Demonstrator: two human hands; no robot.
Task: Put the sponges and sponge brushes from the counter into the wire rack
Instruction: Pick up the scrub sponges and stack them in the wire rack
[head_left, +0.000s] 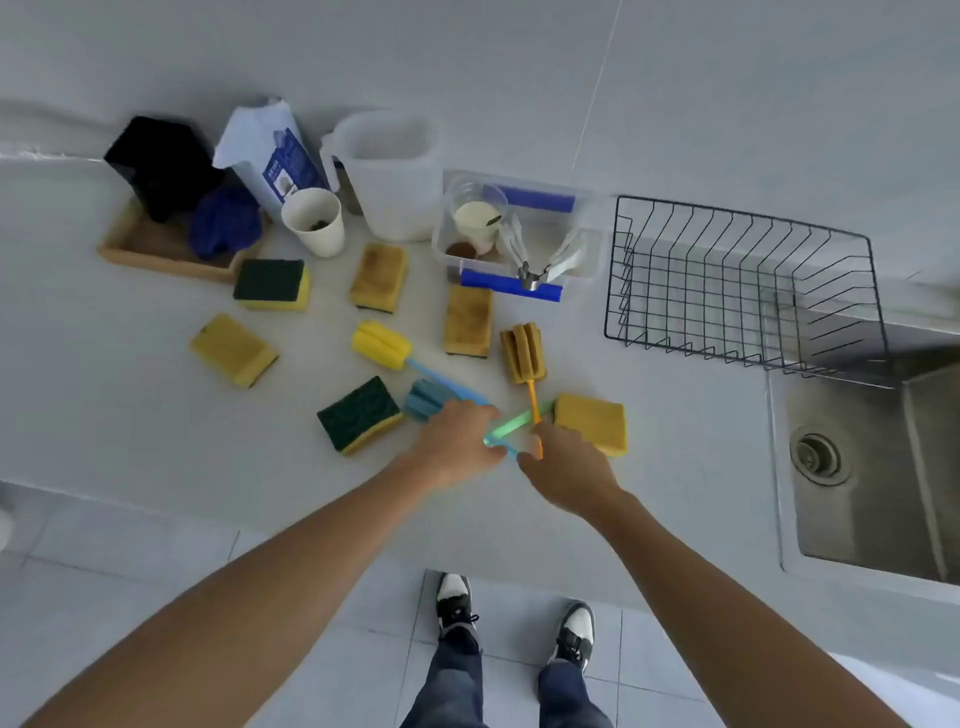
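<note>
Both hands low at the counter's (130, 415) front edge: left hand (457, 447) curled over the crossed handles, apparently gripping the green handle (511, 425); right hand (563, 470) pinching the orange brush (524, 353) by its handle tip. Best lifted one at a time, untangling the blue-handled yellow brush (382, 344) and blue brush (423, 397) first. Six sponges (272, 283) scattered mid-counter, none racked. Rack (743, 280) empty at the right rear, beside the sink (872, 467). Pale counter, grey tiled floor, cluttered back edge.
</note>
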